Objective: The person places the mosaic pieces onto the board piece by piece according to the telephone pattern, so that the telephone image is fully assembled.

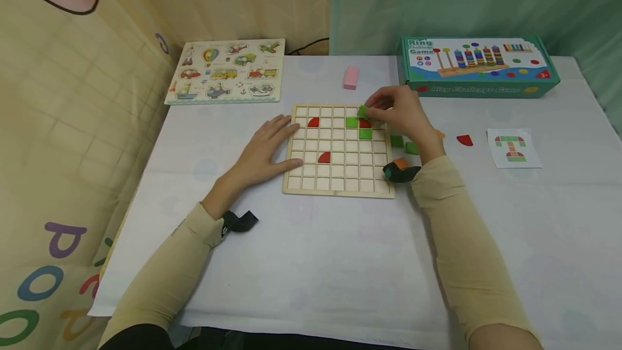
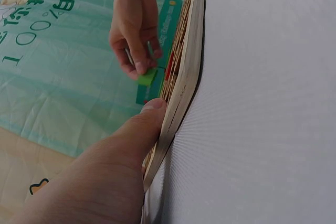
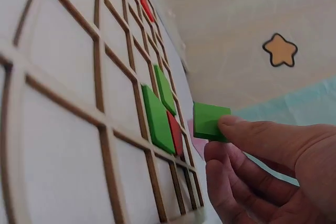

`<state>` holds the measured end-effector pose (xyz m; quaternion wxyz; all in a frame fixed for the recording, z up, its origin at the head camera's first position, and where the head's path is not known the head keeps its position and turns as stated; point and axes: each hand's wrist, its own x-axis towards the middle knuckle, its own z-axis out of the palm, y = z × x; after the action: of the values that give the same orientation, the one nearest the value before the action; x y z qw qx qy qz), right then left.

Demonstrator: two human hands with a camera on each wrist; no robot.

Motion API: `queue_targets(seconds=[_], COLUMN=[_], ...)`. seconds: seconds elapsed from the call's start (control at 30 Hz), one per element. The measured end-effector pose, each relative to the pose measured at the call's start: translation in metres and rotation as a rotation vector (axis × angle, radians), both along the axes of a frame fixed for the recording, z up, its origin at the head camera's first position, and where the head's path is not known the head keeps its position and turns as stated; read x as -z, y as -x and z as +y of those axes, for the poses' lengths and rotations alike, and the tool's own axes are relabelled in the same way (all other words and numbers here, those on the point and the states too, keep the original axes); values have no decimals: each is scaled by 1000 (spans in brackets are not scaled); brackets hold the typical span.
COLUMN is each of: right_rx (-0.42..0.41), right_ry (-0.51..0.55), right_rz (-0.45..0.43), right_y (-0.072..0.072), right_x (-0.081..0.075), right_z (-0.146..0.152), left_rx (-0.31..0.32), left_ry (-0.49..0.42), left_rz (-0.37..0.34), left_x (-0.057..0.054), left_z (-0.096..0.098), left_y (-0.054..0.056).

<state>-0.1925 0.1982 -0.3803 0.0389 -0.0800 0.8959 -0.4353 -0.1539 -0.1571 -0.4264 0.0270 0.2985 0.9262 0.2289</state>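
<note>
On a bench (image 1: 316, 263) draped in white cloth, a picture board (image 1: 225, 72) of vehicles lies at the back left, a pink block (image 1: 351, 78) stands behind the work, and a green game box (image 1: 478, 67) sits at the back right, before hanging curtains (image 1: 369, 4). Loose pieces lie right of the grid board (image 1: 338, 183): two green squares (image 1: 412, 148), a red piece (image 1: 465, 140) with one curved side, and an orange piece (image 1: 401, 163) partly hidden by the black strap (image 1: 399, 175) at the right wrist, which also covers part of the board's right edge. The right hand (image 1: 400, 112) pinches a green tile (image 3: 207, 120) between thumb and fingers, lifted above the board's far right corner; the left hand (image 1: 267, 147) lies relaxed and spread at the left edge, thumb on the frame. The held tile is a flat, plain square; the pale wooden board, ruled into square cells, carries three red quarter-rounds (image 1: 324, 157) and two green tiles (image 1: 365, 133) adjoining the farthest right of them. A white card (image 1: 513, 148) at right shows a red, green and orange figure. The box reads "Ring Challenge Game"; "100%" and Chinese characters mark the green curtain in the left wrist view.
</note>
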Motion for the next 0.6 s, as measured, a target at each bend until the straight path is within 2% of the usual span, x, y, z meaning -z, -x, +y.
queue_targets(seconds=[0.17, 0.27, 0.6], right_rx=[-44, -44, -79], right_ry=[21, 19, -4], right_rz=[100, 126, 111], right_y=[0, -1, -6], right_x=[5, 8, 13], right_z=[-24, -34, -53], left_rx=[2, 4, -7], left_ry=[0, -2, 3], left_rz=[7, 8, -3], left_x=[1, 1, 2], left_z=[0, 0, 0], left_y=[1, 0, 0])
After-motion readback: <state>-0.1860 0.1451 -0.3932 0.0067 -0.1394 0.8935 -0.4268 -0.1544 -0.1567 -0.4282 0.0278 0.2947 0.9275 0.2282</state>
